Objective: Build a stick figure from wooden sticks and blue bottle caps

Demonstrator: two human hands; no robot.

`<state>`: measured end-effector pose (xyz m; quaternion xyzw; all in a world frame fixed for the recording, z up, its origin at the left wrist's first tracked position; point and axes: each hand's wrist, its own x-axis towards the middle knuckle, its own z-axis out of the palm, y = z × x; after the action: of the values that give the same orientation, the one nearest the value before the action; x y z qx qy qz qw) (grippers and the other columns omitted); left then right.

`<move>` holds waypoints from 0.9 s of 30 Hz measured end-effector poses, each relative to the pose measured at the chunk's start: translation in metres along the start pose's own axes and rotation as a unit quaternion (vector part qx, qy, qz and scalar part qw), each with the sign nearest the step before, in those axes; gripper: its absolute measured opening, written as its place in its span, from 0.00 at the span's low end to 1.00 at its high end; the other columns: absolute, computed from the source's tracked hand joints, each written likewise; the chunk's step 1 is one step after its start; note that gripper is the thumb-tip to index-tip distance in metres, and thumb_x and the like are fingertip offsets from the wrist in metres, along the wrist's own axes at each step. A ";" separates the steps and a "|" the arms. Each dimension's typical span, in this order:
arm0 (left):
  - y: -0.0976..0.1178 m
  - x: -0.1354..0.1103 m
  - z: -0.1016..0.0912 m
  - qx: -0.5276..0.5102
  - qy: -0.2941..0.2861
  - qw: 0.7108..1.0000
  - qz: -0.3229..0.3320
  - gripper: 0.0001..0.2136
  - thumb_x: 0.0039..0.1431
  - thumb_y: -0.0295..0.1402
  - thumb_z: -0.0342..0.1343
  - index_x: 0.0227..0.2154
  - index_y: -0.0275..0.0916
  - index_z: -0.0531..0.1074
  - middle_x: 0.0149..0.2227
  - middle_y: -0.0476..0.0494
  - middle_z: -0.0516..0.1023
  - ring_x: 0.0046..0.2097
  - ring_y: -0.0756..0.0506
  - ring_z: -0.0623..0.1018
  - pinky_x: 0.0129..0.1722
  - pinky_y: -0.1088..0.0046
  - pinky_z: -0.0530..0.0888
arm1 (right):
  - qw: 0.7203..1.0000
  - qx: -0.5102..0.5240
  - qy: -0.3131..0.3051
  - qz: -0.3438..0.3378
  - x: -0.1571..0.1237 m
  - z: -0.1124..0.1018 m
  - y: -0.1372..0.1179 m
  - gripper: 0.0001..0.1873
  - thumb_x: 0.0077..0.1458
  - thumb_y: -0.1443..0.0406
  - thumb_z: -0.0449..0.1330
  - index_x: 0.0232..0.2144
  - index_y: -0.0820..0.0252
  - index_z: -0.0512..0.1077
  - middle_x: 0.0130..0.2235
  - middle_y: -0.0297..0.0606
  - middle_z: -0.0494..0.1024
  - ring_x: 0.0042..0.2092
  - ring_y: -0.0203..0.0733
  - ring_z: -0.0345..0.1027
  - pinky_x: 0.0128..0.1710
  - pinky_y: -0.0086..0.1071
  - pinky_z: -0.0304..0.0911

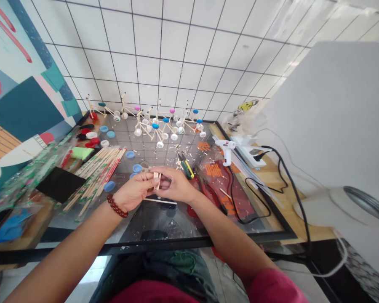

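Just above the glass table top, near its front, my two hands meet around a small bundle of short wooden sticks [157,180]. My left hand [138,190], with a beaded bracelet at the wrist, pinches the bundle between thumb and fingers. From the other side my right hand [175,184] curls its fingers round the same sticks. Below them one long pale stick [160,202] lies on the glass. A yellow-and-black utility knife [187,166] lies beyond my right hand, beside red-handled pliers [206,185]. Blue bottle caps [137,168] lie close to my left hand.
Several stick-and-cap figures [156,128] stand along the back. Wrapped chopsticks [97,176] and a black square sheet [60,184] lie left. At right are a white glue gun [226,150], its black cable [255,218] and a power strip [249,155]. Wood scraps litter the glass.
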<state>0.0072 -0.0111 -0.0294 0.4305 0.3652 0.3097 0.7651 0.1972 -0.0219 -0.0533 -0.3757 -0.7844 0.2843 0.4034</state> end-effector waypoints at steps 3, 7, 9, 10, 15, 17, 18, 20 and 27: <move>0.001 0.000 -0.001 -0.014 0.006 1.000 -0.004 0.18 0.44 0.43 0.81 0.28 0.36 0.83 0.35 0.36 0.88 0.41 0.38 0.87 0.43 0.64 0.81 | 1.000 0.002 0.009 0.017 0.000 0.002 0.000 0.31 0.54 0.65 0.69 0.61 0.54 0.78 0.58 0.44 0.85 0.56 0.50 0.83 0.60 0.44 0.76; 0.002 0.001 -0.002 0.008 0.049 0.999 0.015 0.19 0.40 0.43 0.82 0.26 0.34 0.84 0.31 0.37 0.86 0.34 0.43 0.84 0.37 0.69 0.79 | 0.999 -0.029 0.014 0.004 0.000 0.002 -0.001 0.33 0.56 0.62 0.69 0.64 0.54 0.75 0.59 0.45 0.84 0.58 0.50 0.81 0.62 0.45 0.74; 0.003 0.001 -0.003 0.029 0.075 0.996 0.027 0.19 0.37 0.42 0.83 0.25 0.34 0.84 0.30 0.38 0.86 0.31 0.45 0.82 0.35 0.70 0.78 | 0.999 -0.039 0.008 -0.030 0.001 0.001 0.000 0.33 0.58 0.60 0.70 0.65 0.54 0.74 0.62 0.47 0.82 0.62 0.51 0.78 0.65 0.47 0.72; 0.003 0.001 -0.002 0.038 0.084 0.995 0.030 0.20 0.35 0.42 0.84 0.24 0.34 0.83 0.29 0.38 0.86 0.30 0.46 0.81 0.35 0.70 0.78 | 0.998 -0.044 0.007 -0.048 0.001 0.000 0.001 0.32 0.60 0.59 0.70 0.65 0.53 0.74 0.62 0.47 0.82 0.63 0.52 0.77 0.66 0.47 0.71; 0.004 0.001 -0.001 0.057 0.088 0.994 0.019 0.22 0.30 0.44 0.84 0.24 0.35 0.84 0.26 0.42 0.84 0.32 0.45 0.83 0.37 0.70 0.78 | 0.990 -0.071 0.038 -0.113 0.001 0.002 0.012 0.27 0.60 0.63 0.69 0.62 0.52 0.76 0.57 0.45 0.86 0.61 0.52 0.80 0.64 0.48 0.73; 0.004 0.001 -0.001 0.059 0.080 0.995 0.014 0.23 0.31 0.46 0.84 0.26 0.36 0.85 0.27 0.42 0.85 0.34 0.45 0.84 0.39 0.70 0.78 | 0.987 -0.078 0.054 -0.129 0.001 0.004 0.016 0.27 0.59 0.64 0.68 0.61 0.52 0.77 0.56 0.45 0.86 0.59 0.52 0.81 0.62 0.47 0.74; 0.003 0.002 -0.002 0.060 0.077 0.995 0.014 0.23 0.32 0.47 0.84 0.27 0.36 0.85 0.27 0.42 0.85 0.34 0.45 0.84 0.40 0.70 0.79 | 0.986 -0.084 0.059 -0.133 0.001 0.005 0.017 0.27 0.59 0.64 0.68 0.61 0.52 0.77 0.56 0.45 0.86 0.58 0.52 0.81 0.62 0.47 0.75; 0.003 0.002 -0.003 0.063 0.075 0.995 0.017 0.23 0.33 0.48 0.84 0.27 0.36 0.85 0.28 0.42 0.85 0.34 0.45 0.83 0.40 0.70 0.79 | 0.984 -0.098 0.061 -0.133 0.000 0.007 0.018 0.28 0.60 0.65 0.67 0.62 0.54 0.76 0.56 0.47 0.86 0.58 0.52 0.81 0.62 0.48 0.75; -0.001 0.005 -0.002 0.030 0.062 0.998 0.011 0.20 0.33 0.42 0.84 0.22 0.36 0.82 0.27 0.43 0.84 0.31 0.47 0.81 0.36 0.72 0.78 | 0.985 -0.121 0.049 -0.115 -0.001 0.008 0.016 0.28 0.60 0.62 0.68 0.62 0.54 0.75 0.54 0.48 0.86 0.59 0.56 0.80 0.62 0.52 0.75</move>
<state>0.0078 -0.0066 -0.0322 0.4376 0.4163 0.3328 0.7242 0.1966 -0.0146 -0.0694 -0.3420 -0.8305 0.1202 0.4229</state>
